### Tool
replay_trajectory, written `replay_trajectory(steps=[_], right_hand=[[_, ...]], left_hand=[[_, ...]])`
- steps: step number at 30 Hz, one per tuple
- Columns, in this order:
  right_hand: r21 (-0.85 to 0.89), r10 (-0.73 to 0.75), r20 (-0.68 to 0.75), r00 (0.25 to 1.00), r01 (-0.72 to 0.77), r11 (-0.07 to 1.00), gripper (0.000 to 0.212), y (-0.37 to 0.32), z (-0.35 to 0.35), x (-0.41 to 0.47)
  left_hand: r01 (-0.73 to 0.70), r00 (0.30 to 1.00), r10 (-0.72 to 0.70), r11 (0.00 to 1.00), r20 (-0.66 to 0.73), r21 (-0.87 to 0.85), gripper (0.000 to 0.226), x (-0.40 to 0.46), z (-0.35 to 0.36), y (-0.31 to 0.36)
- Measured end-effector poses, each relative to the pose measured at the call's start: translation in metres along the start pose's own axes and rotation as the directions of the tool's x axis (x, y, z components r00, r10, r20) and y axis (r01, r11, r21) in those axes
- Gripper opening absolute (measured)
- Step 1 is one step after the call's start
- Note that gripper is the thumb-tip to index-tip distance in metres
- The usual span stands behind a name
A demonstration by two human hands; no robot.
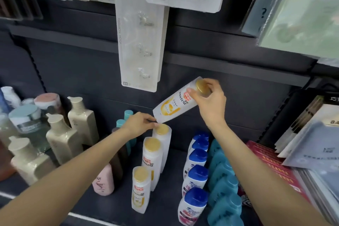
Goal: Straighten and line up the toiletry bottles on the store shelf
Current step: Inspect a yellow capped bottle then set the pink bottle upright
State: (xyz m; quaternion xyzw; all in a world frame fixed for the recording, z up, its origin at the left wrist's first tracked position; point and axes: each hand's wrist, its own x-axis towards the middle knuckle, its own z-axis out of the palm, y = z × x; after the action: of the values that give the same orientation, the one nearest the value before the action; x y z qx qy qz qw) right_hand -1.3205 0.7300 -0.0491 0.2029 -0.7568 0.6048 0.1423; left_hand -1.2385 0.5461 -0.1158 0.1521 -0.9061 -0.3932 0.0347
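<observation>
My right hand grips the gold cap end of a white Pantene bottle, held tilted in the air above the shelf. My left hand pinches the bottle's lower corner and rests over the gold cap of the rearmost bottle in a row of three upright white Pantene bottles, with the middle one and the front one ahead of it. To the right stands a row of white bottles with blue caps, then a row of teal bottles.
Beige pump bottles and capped jars crowd the left of the dark shelf. A pink bottle and dark brown bottles stand beside the Pantene row. Red boxes and booklets lie right. A hanging hook pack hangs overhead.
</observation>
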Motion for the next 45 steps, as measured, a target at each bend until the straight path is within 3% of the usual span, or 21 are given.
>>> replay_trajectory(steps=[4,9,17,30,35,41,45], right_hand=[[-0.097,-0.035,0.184,0.982,0.053,0.994,0.047,0.017,0.019,0.009],[-0.261,0.021,0.397,0.918,0.091,0.961,0.049,0.047,0.044,0.018],[-0.400,0.147,0.597,0.789,0.134,0.907,0.053,0.080,0.071,0.022],[-0.501,0.192,0.666,0.721,0.242,0.831,0.063,0.083,0.076,0.019],[-0.524,0.149,0.614,0.775,0.259,0.811,0.055,0.086,0.077,0.012],[-0.485,0.054,0.574,0.817,0.287,0.826,0.039,0.081,0.073,0.003],[-0.444,-0.014,0.523,0.852,0.287,0.849,0.028,0.060,0.070,-0.011]], left_hand=[[0.019,0.998,-0.019,1.000,0.063,0.005,0.037,0.009,0.003,-0.005],[0.123,0.990,-0.116,0.988,0.086,-0.089,0.021,0.014,0.007,-0.009],[0.207,0.977,-0.192,0.959,0.095,-0.193,0.019,0.019,0.013,-0.014],[0.199,0.977,-0.180,0.962,0.112,-0.188,0.015,0.016,0.012,-0.012],[0.165,0.985,-0.152,0.969,0.084,-0.186,0.016,0.015,0.013,-0.015],[0.042,0.994,-0.052,0.993,-0.094,-0.107,0.028,0.002,0.018,-0.025],[-0.034,0.985,0.021,0.997,-0.174,-0.072,0.022,-0.017,-0.001,-0.026]])
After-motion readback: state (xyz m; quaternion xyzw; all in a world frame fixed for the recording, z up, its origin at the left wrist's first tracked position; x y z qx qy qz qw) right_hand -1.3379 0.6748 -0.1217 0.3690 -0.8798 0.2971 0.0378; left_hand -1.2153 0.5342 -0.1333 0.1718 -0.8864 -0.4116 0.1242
